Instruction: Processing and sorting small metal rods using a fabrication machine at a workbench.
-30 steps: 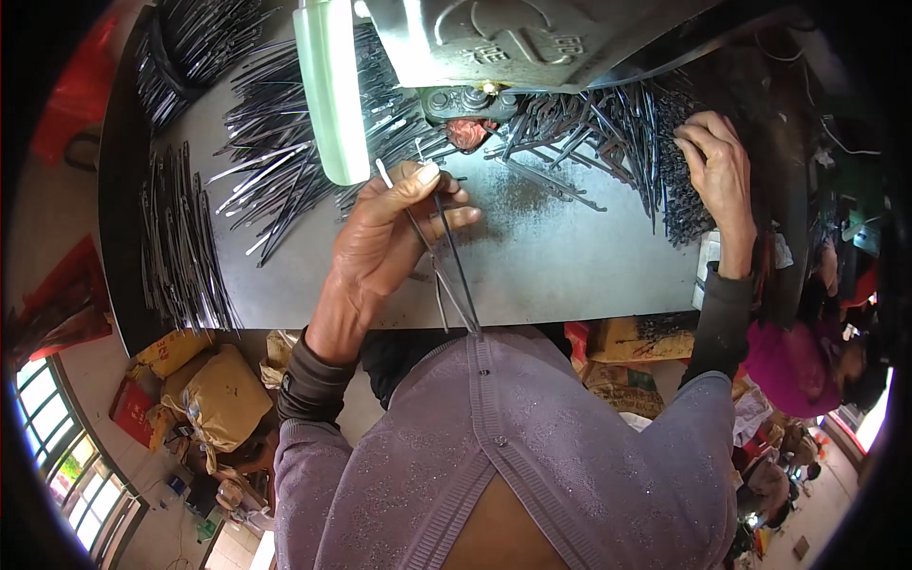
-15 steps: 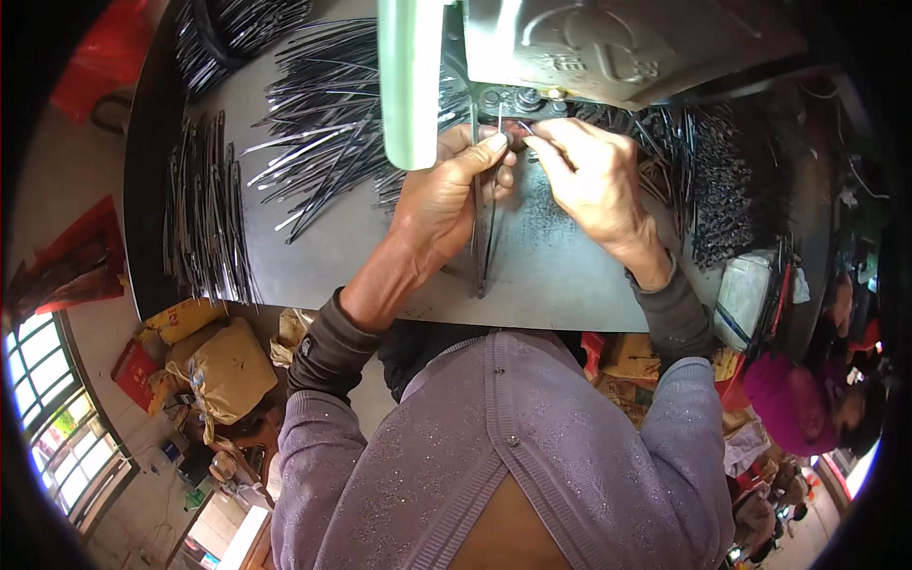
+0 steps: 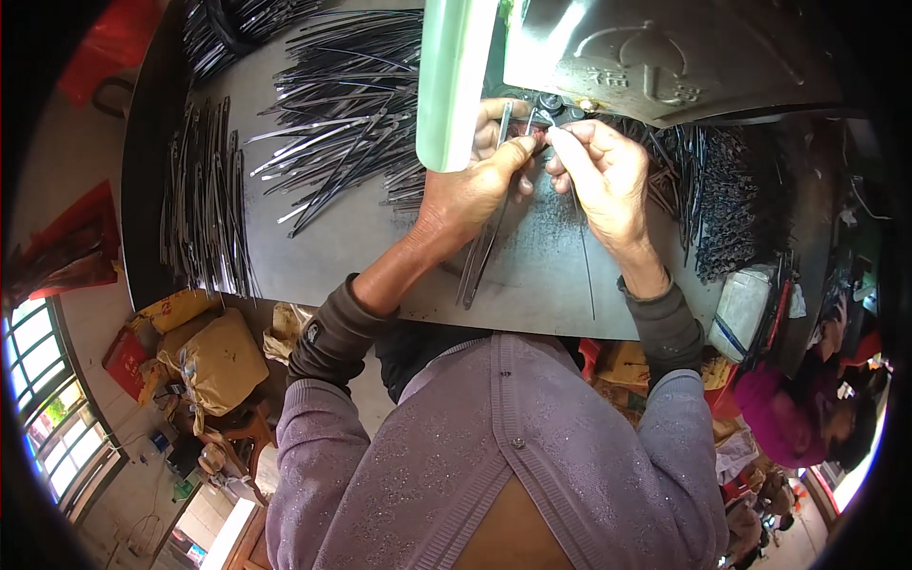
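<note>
My left hand [image 3: 467, 195] is closed, thumb against fingers, on dark metal strips [image 3: 485, 252] that look like umbrella ribs; they slant down toward the table's front edge. Close beside it, my right hand [image 3: 611, 180] pinches a thin dark metal rod [image 3: 587, 258] whose lower length hangs below the palm. Both sets of fingertips come together just under the machine [image 3: 655, 57]. A small bright metal end [image 3: 545, 116] shows above the right thumb. How the pieces meet between the fingers cannot be made out.
A pale green machine part [image 3: 454, 85] stands near my left fingers. Ribs lie in heaps at the left [image 3: 204, 195] and back left [image 3: 347, 104]; a dark pile [image 3: 727, 204] sits at the right. A white box [image 3: 744, 309] is at the table's right edge.
The thin rod now hangs from my right hand, which has turned more upright. The strips in my left hand tilt more to the lower left. The whole view has shifted slightly.
</note>
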